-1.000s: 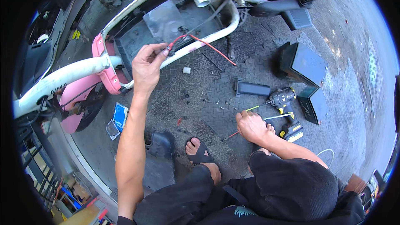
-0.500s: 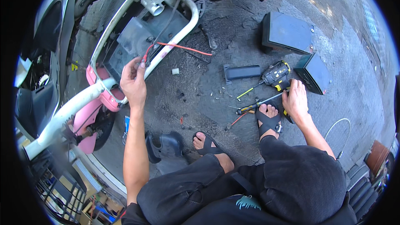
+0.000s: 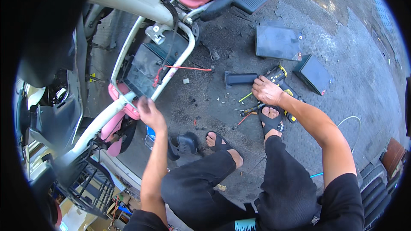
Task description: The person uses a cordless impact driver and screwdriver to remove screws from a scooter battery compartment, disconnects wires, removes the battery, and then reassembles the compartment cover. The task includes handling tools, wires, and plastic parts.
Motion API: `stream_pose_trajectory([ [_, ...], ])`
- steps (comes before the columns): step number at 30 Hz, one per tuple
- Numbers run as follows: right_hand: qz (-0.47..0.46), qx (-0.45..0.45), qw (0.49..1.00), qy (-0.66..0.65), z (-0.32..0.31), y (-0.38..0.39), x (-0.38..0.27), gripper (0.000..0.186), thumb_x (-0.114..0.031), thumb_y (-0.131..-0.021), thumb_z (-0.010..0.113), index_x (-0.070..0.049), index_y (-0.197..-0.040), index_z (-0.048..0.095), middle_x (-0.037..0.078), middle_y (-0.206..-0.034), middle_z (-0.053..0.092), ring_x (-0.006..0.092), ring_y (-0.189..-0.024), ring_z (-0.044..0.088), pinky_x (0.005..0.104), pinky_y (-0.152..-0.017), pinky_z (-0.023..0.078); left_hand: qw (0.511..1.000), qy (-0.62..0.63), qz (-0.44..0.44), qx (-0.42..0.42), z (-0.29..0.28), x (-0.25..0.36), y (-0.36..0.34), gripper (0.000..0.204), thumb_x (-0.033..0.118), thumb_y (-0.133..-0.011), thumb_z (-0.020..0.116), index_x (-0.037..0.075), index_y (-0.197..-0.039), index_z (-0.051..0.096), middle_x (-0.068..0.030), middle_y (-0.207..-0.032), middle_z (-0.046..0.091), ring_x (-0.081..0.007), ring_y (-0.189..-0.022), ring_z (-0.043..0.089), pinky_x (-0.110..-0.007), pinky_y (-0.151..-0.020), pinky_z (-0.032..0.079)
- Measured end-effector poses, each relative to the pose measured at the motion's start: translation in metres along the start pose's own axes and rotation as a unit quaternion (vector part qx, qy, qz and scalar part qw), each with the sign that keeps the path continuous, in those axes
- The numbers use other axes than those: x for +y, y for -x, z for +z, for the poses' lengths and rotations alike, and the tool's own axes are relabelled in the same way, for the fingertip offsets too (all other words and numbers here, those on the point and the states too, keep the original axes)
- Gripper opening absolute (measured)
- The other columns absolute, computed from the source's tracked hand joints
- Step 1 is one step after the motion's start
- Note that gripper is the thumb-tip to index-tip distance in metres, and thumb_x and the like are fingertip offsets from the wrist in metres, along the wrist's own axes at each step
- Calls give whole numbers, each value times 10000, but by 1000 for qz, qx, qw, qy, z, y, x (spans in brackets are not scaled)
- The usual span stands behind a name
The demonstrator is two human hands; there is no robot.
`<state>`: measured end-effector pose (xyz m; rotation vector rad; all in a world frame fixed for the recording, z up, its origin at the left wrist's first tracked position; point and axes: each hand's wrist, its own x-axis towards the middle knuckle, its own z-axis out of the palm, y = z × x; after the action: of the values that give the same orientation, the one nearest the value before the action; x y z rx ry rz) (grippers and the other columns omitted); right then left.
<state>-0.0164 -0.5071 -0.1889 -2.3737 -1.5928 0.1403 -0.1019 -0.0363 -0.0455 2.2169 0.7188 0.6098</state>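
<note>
My left hand (image 3: pixel 151 117) is beside the pink-trimmed corner of a white scooter frame (image 3: pixel 185 53), its fingertips smeared by motion. Inside the frame lies a dark battery (image 3: pixel 143 67), with a red wire (image 3: pixel 188 67) and a coiled red lead (image 3: pixel 156 79) near it. My right hand (image 3: pixel 267 90) reaches down over the front of a black-and-yellow power drill (image 3: pixel 276 74), fingers bent together. What they grip, if anything, is hidden. A black plastic bracket (image 3: pixel 239 78) lies by those fingertips, and a screwdriver (image 3: pixel 248 111) lies by my foot.
Two dark box batteries (image 3: pixel 278 40) (image 3: pixel 314 75) stand on the metal floor at the right. A small white piece (image 3: pixel 186 81), loose screws and red wire scraps are scattered in the middle. A black plastic cover (image 3: pixel 184 143) lies near my left foot.
My left hand has let go of the red lead and drawn back toward me. My right hand has moved left from beside the drill's handle to its front. The view has shifted.
</note>
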Motion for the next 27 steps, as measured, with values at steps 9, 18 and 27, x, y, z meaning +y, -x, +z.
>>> stream_pose_trajectory([
  [9,67,-98,992,-31,-3,2,-41,174,-255,-1010,624,-170,-1024,775,1,-1018,726,231,-1183,646,684,-1151,437,907,-231,-178,-305,-183,-4,278,488,185,-911,825,70,-1370,706,-173,-1105,715,-368,-994,725,-457,-884,588],
  [18,198,-131,967,-90,-35,3,-93,349,-174,-1016,573,-44,-1290,745,122,-1321,731,312,-1412,596,681,-1332,266,751,-288,-395,-444,-343,107,359,511,232,-927,803,84,-1403,692,-205,-1207,715,-411,-1100,719,-503,-948,585],
  [27,554,-131,792,-222,-210,175,-183,358,-35,-880,660,32,-1232,670,266,-1152,751,451,-1166,691,540,-1069,529,746,-427,-418,-294,-364,317,341,519,273,-980,718,109,-1468,650,-248,-1450,641,-472,-1360,627,-562,-1119,540],
])
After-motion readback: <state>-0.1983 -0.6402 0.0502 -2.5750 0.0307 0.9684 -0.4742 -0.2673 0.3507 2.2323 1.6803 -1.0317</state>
